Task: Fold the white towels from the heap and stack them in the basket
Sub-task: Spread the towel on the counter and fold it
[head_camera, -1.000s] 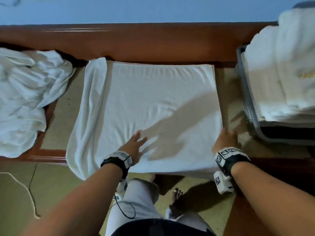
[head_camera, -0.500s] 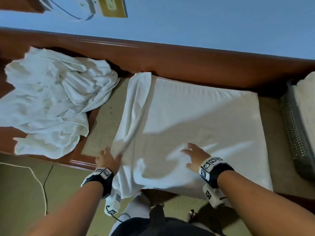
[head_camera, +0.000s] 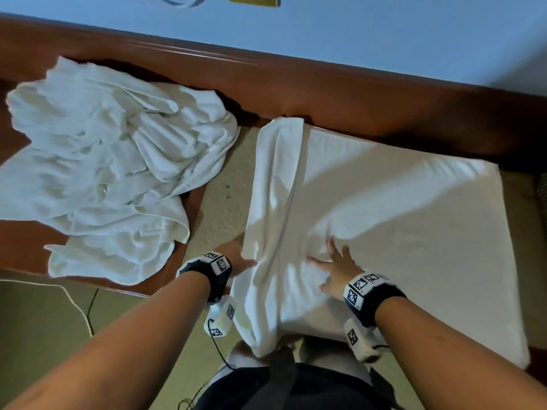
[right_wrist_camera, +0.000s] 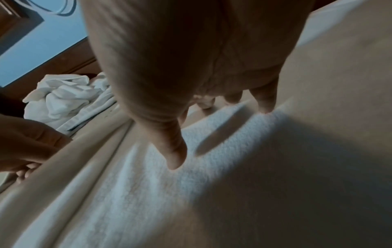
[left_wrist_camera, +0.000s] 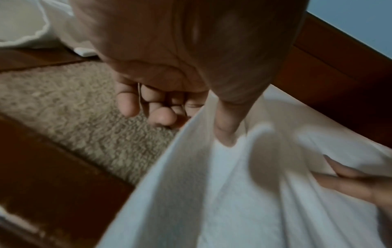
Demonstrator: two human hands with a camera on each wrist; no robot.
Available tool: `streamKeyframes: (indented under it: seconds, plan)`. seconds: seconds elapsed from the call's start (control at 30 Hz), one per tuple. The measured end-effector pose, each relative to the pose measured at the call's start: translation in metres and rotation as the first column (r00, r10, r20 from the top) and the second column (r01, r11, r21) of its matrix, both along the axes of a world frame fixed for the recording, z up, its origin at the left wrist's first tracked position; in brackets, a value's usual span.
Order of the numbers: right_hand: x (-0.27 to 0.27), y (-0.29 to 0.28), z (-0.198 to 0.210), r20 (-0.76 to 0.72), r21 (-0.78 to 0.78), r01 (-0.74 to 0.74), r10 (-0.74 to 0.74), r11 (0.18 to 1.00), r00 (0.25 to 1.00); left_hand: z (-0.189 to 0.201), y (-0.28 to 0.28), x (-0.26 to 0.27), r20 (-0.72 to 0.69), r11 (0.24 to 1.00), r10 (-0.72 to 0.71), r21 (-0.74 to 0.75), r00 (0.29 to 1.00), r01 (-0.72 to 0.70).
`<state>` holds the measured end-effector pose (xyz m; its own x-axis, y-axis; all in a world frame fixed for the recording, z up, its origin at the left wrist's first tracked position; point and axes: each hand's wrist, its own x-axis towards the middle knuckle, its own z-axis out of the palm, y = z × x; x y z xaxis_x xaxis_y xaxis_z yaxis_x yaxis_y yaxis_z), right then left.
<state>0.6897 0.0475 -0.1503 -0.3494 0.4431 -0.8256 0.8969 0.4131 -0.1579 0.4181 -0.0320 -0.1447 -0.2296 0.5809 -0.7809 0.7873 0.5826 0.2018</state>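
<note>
Two hands low in frame: left hand [head_camera: 236, 258] pinching towel [head_camera: 384, 232] edge, right hand [head_camera: 337, 269] flat on it, fingers spread

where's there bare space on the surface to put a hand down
One bare strip: the beige mat between the towel heap and the spread towel, where the left hand grips that towel's bunched edge. The right hand presses flat on the towel. Elsewhere cloth covers the surface.

bench [head_camera: 340, 93]: wooden | mat [head_camera: 219, 208]: beige | on it: heap [head_camera: 112, 161], towel [head_camera: 399, 220]
</note>
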Motion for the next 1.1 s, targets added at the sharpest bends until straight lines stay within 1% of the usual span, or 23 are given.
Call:
streamKeyframes:
  seconds: [0.07, 0.1, 0.13, 0.2, 0.23, 0.27, 0.33, 0.37, 0.43, 0.47, 0.5, 0.53, 0.6, 0.67, 0.73, 0.8, 0.87, 0.9, 1.03, 1.1]
  plan:
    - [-0.003, 0.003, 0.006, 0.017, -0.015, 0.005, -0.005, 1.000, 1.000, 0.002, -0.004, 0.010, 0.074, 0.996, 0.027, 0.083, 0.997, -0.033]
    - [-0.007, 0.006, 0.011, 0.033, -0.018, -0.009, 0.010, 1.000, 0.999, 0.002, -0.007, 0.014, 0.101, 0.990, 0.060, 0.119, 0.993, -0.072]
    - [-0.013, 0.010, 0.015, 0.055, -0.019, -0.032, 0.033, 0.999, 0.998, 0.000, -0.011, 0.013, 0.116, 0.977, 0.129, 0.155, 0.985, -0.146]
    - [-0.027, 0.015, 0.021, 0.105, -0.002, -0.075, 0.074, 0.997, 0.992, -0.008, -0.020, -0.003, 0.110, 0.909, 0.335, 0.222, 0.936, -0.352]
    - [-0.033, 0.017, 0.023, 0.124, 0.012, -0.081, 0.079, 0.997, 0.989, -0.008, -0.025, -0.012, 0.073, 0.879, 0.408, 0.238, 0.910, -0.413]
    - [-0.038, 0.018, 0.023, 0.140, 0.021, -0.079, 0.075, 0.997, 0.987, -0.010, -0.033, -0.022, 0.022, 0.869, 0.443, 0.237, 0.896, -0.435]
    - [-0.047, 0.017, 0.022, 0.155, 0.027, -0.069, 0.064, 0.997, 0.986, -0.005, -0.050, -0.028, -0.087, 0.889, 0.421, 0.237, 0.903, -0.392]
    - [-0.051, 0.014, 0.022, 0.164, 0.034, -0.081, 0.074, 0.996, 0.984, -0.004, -0.058, -0.026, -0.108, 0.891, 0.415, 0.251, 0.903, -0.380]
    - [-0.056, 0.007, 0.019, 0.179, 0.067, -0.134, 0.120, 0.989, 0.977, -0.007, -0.074, -0.014, -0.054, 0.878, 0.408, 0.298, 0.911, -0.376]
    - [-0.056, 0.004, 0.018, 0.180, 0.077, -0.161, 0.145, 0.984, 0.973, -0.010, -0.082, -0.006, -0.032, 0.875, 0.380, 0.337, 0.924, -0.348]
    - [-0.056, 0.001, 0.017, 0.174, 0.084, -0.180, 0.163, 0.980, 0.971, -0.012, -0.089, 0.003, -0.039, 0.884, 0.334, 0.358, 0.942, -0.299]
    - [-0.054, -0.002, 0.015, 0.167, 0.093, -0.191, 0.174, 0.977, 0.971, -0.014, -0.095, 0.012, -0.064, 0.895, 0.288, 0.374, 0.956, -0.245]
    - [-0.051, -0.005, 0.014, 0.160, 0.108, -0.223, 0.205, 0.969, 0.966, -0.016, -0.103, 0.029, -0.183, 0.913, 0.257, 0.367, 0.949, -0.176]
    - [-0.051, -0.009, 0.014, 0.163, 0.108, -0.257, 0.238, 0.960, 0.957, -0.014, -0.110, 0.043, -0.256, 0.928, 0.278, 0.320, 0.926, -0.190]
    - [-0.053, -0.012, 0.016, 0.188, 0.100, -0.285, 0.263, 0.953, 0.946, -0.012, -0.120, 0.056, -0.277, 0.932, 0.309, 0.279, 0.910, -0.231]
    - [-0.055, -0.015, 0.017, 0.212, 0.119, -0.325, 0.296, 0.938, 0.931, -0.013, -0.132, 0.066, -0.322, 0.948, 0.273, 0.249, 0.906, -0.197]
    - [-0.054, -0.016, 0.018, 0.223, 0.127, -0.361, 0.328, 0.924, 0.918, -0.017, -0.143, 0.074, -0.355, 0.971, 0.211, 0.180, 0.911, -0.155]
    - [-0.054, -0.017, 0.019, 0.230, 0.125, -0.372, 0.337, 0.920, 0.913, -0.020, -0.147, 0.078, -0.352, 0.977, 0.199, 0.145, 0.915, -0.157]
    - [-0.055, -0.017, 0.027, 0.261, 0.116, -0.422, 0.383, 0.899, 0.886, -0.036, -0.152, 0.092, -0.319, 0.965, 0.261, 0.061, 0.911, -0.255]
    - [-0.060, -0.017, 0.035, 0.268, 0.121, -0.451, 0.408, 0.884, 0.873, -0.036, -0.151, 0.093, -0.292, 0.940, 0.338, 0.058, 0.895, -0.336]
